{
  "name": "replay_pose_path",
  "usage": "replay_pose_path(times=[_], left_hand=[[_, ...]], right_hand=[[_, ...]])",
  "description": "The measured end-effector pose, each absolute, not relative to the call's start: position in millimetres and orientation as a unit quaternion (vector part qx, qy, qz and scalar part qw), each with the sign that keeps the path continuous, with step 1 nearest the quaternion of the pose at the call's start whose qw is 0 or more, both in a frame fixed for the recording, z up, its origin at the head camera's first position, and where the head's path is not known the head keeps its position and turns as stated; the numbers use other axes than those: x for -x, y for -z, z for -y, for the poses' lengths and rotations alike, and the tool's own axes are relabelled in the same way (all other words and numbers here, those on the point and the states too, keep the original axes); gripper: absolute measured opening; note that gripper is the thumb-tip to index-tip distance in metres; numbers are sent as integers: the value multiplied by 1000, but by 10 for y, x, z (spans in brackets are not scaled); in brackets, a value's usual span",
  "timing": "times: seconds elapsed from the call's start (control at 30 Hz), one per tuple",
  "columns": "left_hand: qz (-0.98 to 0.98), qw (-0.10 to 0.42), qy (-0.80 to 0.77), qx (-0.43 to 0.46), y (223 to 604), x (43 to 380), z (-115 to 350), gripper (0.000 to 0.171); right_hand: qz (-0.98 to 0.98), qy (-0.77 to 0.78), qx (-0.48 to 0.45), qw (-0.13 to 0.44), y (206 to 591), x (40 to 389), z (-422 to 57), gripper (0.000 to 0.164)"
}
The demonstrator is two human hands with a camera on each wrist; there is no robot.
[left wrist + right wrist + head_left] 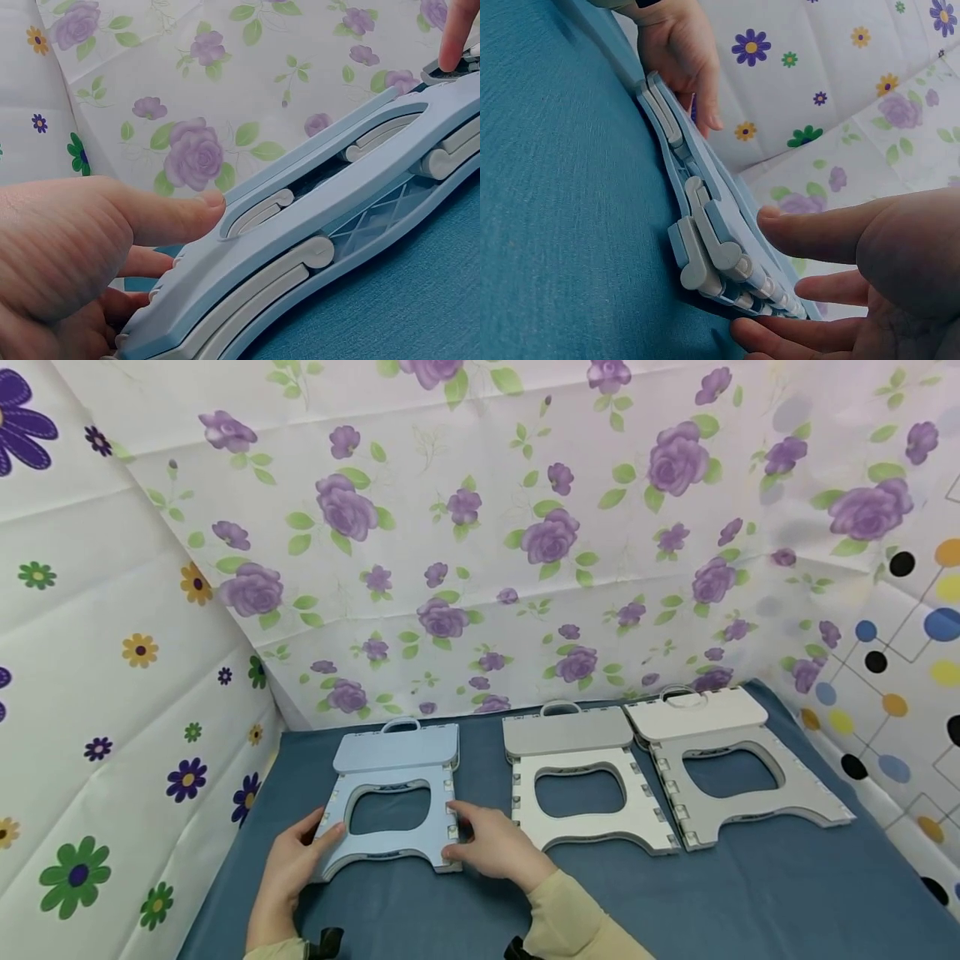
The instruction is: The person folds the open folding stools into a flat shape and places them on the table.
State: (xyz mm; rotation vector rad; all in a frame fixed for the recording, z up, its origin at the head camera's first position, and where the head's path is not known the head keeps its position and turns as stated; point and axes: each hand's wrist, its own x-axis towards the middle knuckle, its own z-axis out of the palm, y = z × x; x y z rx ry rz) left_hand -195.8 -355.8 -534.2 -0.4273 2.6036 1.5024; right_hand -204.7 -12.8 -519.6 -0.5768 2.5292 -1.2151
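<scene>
A light blue folding step stool (390, 843), folded flat, lies on the dark blue cloth at the left. My left hand (288, 864) grips its left edge. In the left wrist view the thumb of that hand (90, 255) lies on the upper face, and the other fingers are at the side edge, partly hidden. On the opposite edge my right hand (498, 843) touches the hinged side. The right wrist view shows the right hand (877, 277) with thumb and fingers spread and fairly straight beside the hinges. The stool's small loop handle (401, 724) points away from me.
To the right lie a white folded stool with a grey end panel (600, 835) and a grey one with a white end panel (720, 806), close together. Blue cloth (750, 910) covers the table. Patterned sheets (480, 560) hang behind and at both sides.
</scene>
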Motion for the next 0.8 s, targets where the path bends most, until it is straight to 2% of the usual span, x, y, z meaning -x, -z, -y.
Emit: replay_pose_path(times=[0.33, 0.6, 0.8], left_hand=[[-859, 19, -491, 146, 5361, 1936, 3533, 78], [-859, 16, -490, 146, 5366, 1962, 3518, 78], [-855, -41, -485, 178, 5327, 1932, 3541, 64]], right_hand=[[-871, 417, 212, 150, 5162, 2020, 106, 70], [-872, 416, 209, 154, 5157, 2018, 73, 68], [-860, 438, 211, 156, 5077, 2034, 20, 65]])
